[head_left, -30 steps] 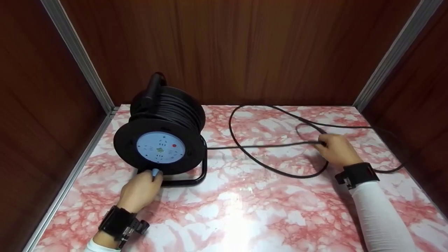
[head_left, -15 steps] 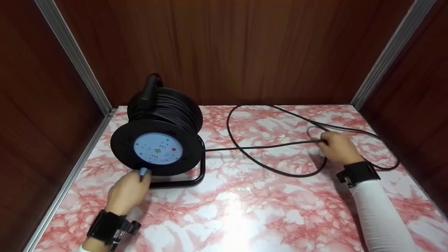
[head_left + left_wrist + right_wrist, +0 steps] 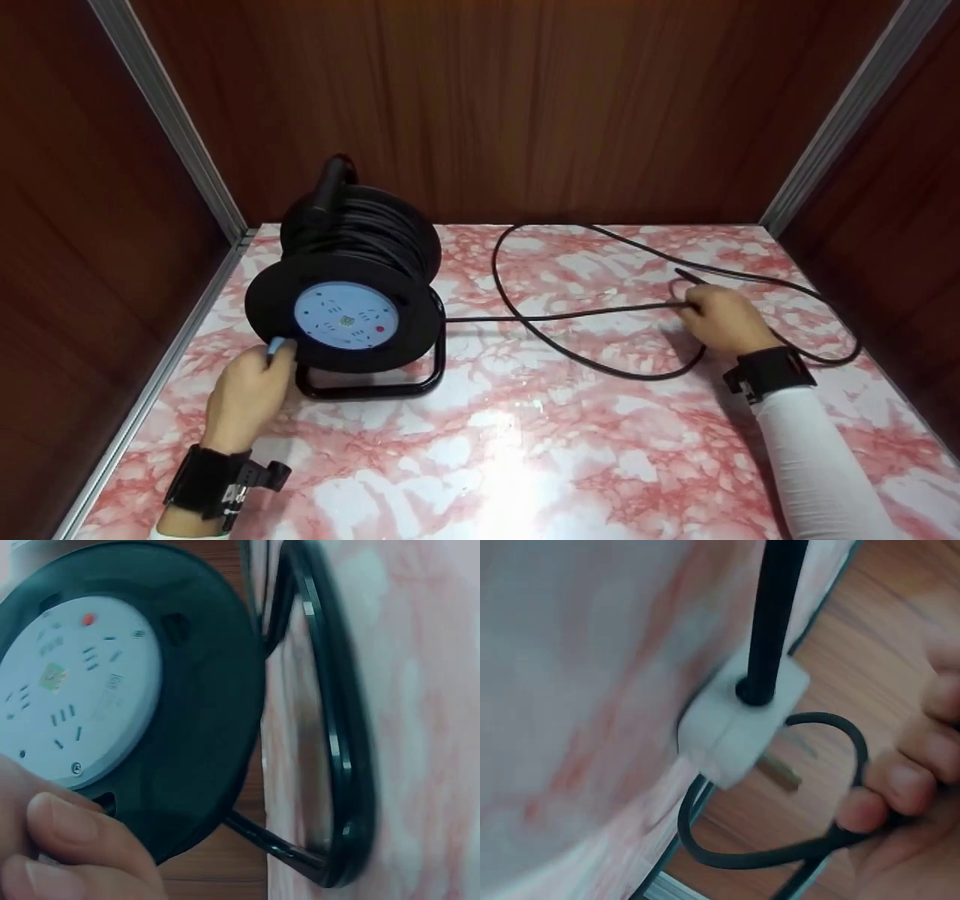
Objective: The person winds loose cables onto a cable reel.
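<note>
A black cable reel (image 3: 277,300) with a pale blue socket face (image 3: 345,315) stands at the left of the table on a black tube frame (image 3: 375,391). My left hand (image 3: 247,394) grips a small light-blue knob (image 3: 276,346) at the lower left of the reel's disc; in the left wrist view its curled fingers (image 3: 75,840) cover the knob. At the right, my right hand (image 3: 724,319) holds the black cable (image 3: 585,311) that runs from the reel. Beside that hand, a white plug (image 3: 739,720) shows in the right wrist view, with cable looping by the fingers.
Loose cable (image 3: 637,378) lies in wide loops on the red-and-white marbled table (image 3: 562,465), mostly around and behind my right hand. Brown wood panels (image 3: 525,112) close off the back and both sides, with metal strips in the corners.
My left hand has moved left and slightly up with the knob. The reel's disc has turned clockwise, its red dot going downward. My right hand has stayed almost in place on the cable.
</note>
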A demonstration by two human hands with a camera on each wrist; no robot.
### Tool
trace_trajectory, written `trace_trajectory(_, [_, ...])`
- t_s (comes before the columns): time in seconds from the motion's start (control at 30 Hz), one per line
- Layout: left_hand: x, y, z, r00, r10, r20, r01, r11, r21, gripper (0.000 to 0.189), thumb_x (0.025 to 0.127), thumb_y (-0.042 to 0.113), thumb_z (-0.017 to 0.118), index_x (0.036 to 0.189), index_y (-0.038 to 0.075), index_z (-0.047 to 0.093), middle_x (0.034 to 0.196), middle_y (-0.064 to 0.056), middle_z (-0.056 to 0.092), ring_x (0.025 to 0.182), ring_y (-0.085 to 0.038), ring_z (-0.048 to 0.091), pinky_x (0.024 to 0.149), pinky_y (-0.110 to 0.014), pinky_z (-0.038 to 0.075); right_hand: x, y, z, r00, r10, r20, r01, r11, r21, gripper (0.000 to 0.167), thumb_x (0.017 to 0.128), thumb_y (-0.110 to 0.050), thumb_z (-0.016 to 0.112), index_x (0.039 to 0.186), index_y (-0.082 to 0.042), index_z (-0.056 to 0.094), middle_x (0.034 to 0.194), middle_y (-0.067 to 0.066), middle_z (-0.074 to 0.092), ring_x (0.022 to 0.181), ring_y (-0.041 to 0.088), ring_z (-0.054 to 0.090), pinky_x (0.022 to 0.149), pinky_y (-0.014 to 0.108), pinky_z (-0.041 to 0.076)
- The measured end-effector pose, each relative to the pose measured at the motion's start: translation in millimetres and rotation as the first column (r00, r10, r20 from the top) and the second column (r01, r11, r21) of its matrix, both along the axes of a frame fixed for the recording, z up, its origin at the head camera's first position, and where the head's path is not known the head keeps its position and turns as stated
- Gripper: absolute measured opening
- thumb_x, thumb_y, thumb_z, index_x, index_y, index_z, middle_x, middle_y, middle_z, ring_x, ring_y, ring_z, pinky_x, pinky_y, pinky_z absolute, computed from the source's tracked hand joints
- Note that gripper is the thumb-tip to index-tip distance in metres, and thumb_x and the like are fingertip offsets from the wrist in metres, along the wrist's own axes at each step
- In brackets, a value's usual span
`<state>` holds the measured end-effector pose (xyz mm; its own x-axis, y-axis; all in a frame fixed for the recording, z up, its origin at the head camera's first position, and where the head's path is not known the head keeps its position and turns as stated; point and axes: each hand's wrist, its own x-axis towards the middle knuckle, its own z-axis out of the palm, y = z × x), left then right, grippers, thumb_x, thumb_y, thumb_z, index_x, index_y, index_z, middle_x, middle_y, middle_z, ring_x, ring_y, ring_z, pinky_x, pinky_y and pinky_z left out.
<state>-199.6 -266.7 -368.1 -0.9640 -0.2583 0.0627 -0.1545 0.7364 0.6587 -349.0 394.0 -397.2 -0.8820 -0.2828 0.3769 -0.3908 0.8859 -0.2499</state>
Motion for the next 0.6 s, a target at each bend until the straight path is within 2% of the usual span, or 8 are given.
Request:
trace_trajectory(0.1, [0.0,-0.4,2.8,0.998,0.040,-0.055,-0.038,0.999,0.026,0.062,0.108,0.059,0.040,0.073,0.010,0.054,0.074,-0.012,0.056,0.072,-0.031,0.058,0.061,-0.043,0.041,-1.0,-5.2,-2.4,0.997,0.016,0.078,-0.019,0.999,0.029,0.026,0.098,-0.014,0.071,0.077,-0.017,0.055,0.074,0.002,0.053,0.069,0.025,0.053,0.065,0.041,0.042])
trace_trajectory(0.2, [-0.5,0.6,3.9,0.994,0.074,-0.086,-0.069,0.996,0.060,0.063,0.107,0.059,0.042,0.070,0.010,0.054,0.071,-0.011,0.055,0.072,-0.031,0.056,0.065,-0.042,0.042,-0.7,-7.6,-2.7,0.996,0.018,0.088,-0.021,0.999,0.026,0.024,0.100,-0.015,0.070,0.080,-0.017,0.057,0.078,0.003,0.054,0.073,0.025,0.054,0.069,0.043,0.042])
trace_trajectory(0.27, [-0.6,0.8,4.9,0.993,0.081,-0.088,-0.072,0.993,0.096,0.064,0.107,0.059,0.043,0.069,0.009,0.055,0.068,-0.009,0.057,0.070,-0.029,0.056,0.066,-0.041,0.042,-0.3,-7.4,-0.8,0.999,0.016,0.051,-0.017,1.000,0.010,0.022,0.101,-0.016,0.070,0.081,-0.016,0.060,0.080,0.004,0.056,0.075,0.026,0.056,0.068,0.043,0.043])
trace_trajectory(0.33, [-0.4,1.0,7.4,0.993,0.086,-0.082,-0.074,0.988,0.137,0.065,0.106,0.061,0.044,0.069,0.008,0.057,0.065,-0.008,0.060,0.067,-0.028,0.058,0.066,-0.039,0.043,0.3,-5.9,2.2,1.000,0.008,-0.029,-0.009,0.999,-0.033,0.018,0.100,-0.013,0.070,0.084,-0.014,0.062,0.083,0.006,0.058,0.077,0.027,0.057,0.069,0.045,0.043])
trace_trajectory(0.43, [-0.1,1.2,14.1,0.994,0.080,-0.074,-0.062,0.974,0.220,0.069,0.106,0.064,0.044,0.072,0.005,0.060,0.059,-0.009,0.062,0.058,-0.027,0.059,0.061,-0.038,0.044,1.1,-2.1,6.2,0.980,-0.031,-0.195,0.013,0.996,-0.092,0.016,0.097,-0.007,0.070,0.083,-0.010,0.063,0.084,0.009,0.060,0.078,0.031,0.059,0.068,0.049,0.044])
trace_trajectory(0.47, [-0.2,1.7,16.9,0.993,0.081,-0.080,-0.059,0.967,0.247,0.070,0.106,0.064,0.045,0.072,0.004,0.060,0.057,-0.010,0.061,0.055,-0.027,0.058,0.059,-0.037,0.043,1.2,-1.0,6.9,0.973,-0.031,-0.227,0.008,0.995,-0.102,0.015,0.096,-0.005,0.070,0.083,-0.010,0.064,0.083,0.010,0.060,0.077,0.032,0.059,0.068,0.049,0.043])
trace_trajectory(0.53, [-0.6,2.5,23.4,0.992,0.089,-0.093,-0.059,0.957,0.285,0.071,0.105,0.063,0.046,0.070,0.003,0.060,0.054,-0.010,0.059,0.051,-0.026,0.057,0.055,-0.037,0.042,1.3,0.6,6.8,0.970,-0.022,-0.243,0.002,0.997,-0.082,0.016,0.094,-0.005,0.071,0.081,-0.010,0.064,0.082,0.009,0.060,0.076,0.031,0.059,0.067,0.049,0.043])
trace_trajectory(0.6, [-1.3,4.7,30.4,0.988,0.105,-0.117,-0.065,0.949,0.308,0.070,0.105,0.061,0.048,0.069,0.003,0.059,0.051,-0.010,0.057,0.048,-0.025,0.056,0.053,-0.037,0.042,0.1,1.2,6.2,0.978,0.001,-0.206,-0.009,0.999,-0.036,0.020,0.094,-0.008,0.073,0.079,-0.013,0.062,0.080,0.007,0.059,0.074,0.030,0.057,0.065,0.047,0.043])
